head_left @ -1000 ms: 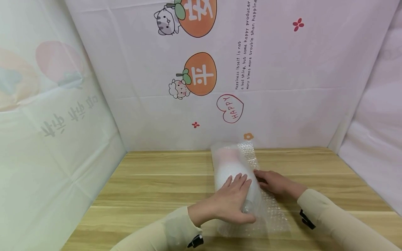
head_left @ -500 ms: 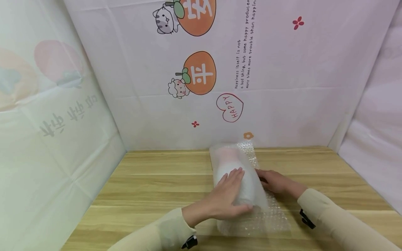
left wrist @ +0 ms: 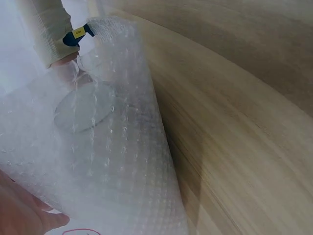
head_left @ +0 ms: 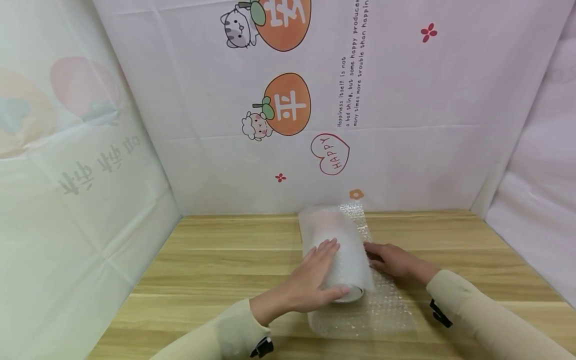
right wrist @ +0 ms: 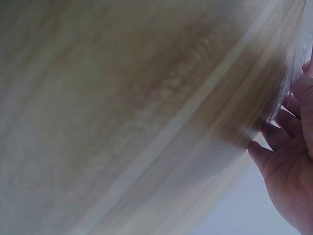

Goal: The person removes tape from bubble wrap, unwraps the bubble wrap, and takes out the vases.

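Observation:
On the table lies a cylinder-like object (head_left: 343,270), white with a pinkish far end, wrapped in bubble wrap (head_left: 348,322). Its round near end shows a grey rim; the exact kind is blurred by the wrap. My left hand (head_left: 310,285) rests on top of the bundle, fingers straight and thumb along the near end. At the bundle's right side, my right hand (head_left: 396,260) touches it with slightly bent fingers. In the right wrist view, the fingertips (right wrist: 259,152) meet the tabletop beside the wrap. The left wrist view shows the round end (left wrist: 84,107) through the wrap.
A wood-grain table (head_left: 216,280) carries everything. Behind it hangs a white cloth (head_left: 405,125) printed with cartoon fruit and lettering. More white cloth (head_left: 81,225) closes off the left side, and the right side too. A flat wrap flap extends under and right of the bundle.
My left hand has slid left across the bundle. The wrap's upper layer lifted at the near right, then settled, and the round end now shows. My right hand has stayed almost still.

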### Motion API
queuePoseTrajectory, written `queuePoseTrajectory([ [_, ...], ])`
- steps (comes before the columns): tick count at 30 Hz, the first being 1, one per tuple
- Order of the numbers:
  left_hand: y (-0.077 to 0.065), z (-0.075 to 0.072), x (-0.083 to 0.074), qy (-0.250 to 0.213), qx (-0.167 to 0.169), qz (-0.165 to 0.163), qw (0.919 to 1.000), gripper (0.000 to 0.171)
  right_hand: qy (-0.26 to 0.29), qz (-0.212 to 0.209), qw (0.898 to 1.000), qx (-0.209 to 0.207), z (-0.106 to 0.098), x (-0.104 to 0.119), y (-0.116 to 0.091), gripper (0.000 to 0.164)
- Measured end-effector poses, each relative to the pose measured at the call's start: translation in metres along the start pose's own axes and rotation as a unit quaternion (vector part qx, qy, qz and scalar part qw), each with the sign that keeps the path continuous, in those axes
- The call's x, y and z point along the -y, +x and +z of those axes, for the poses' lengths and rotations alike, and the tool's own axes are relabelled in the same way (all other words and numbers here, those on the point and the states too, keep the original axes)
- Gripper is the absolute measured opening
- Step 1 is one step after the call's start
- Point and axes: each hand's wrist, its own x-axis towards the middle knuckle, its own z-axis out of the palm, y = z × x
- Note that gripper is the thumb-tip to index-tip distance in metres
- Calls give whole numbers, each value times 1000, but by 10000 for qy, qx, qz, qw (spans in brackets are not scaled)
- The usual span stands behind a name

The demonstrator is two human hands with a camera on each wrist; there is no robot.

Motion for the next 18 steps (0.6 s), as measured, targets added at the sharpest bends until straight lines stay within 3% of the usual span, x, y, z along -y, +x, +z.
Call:
queuePoseTrajectory([
  [18, -20, -6, 14, -194, -424, -194, 9987, 79, 35, -13, 10000, 39, -1, 3, 1, 46],
])
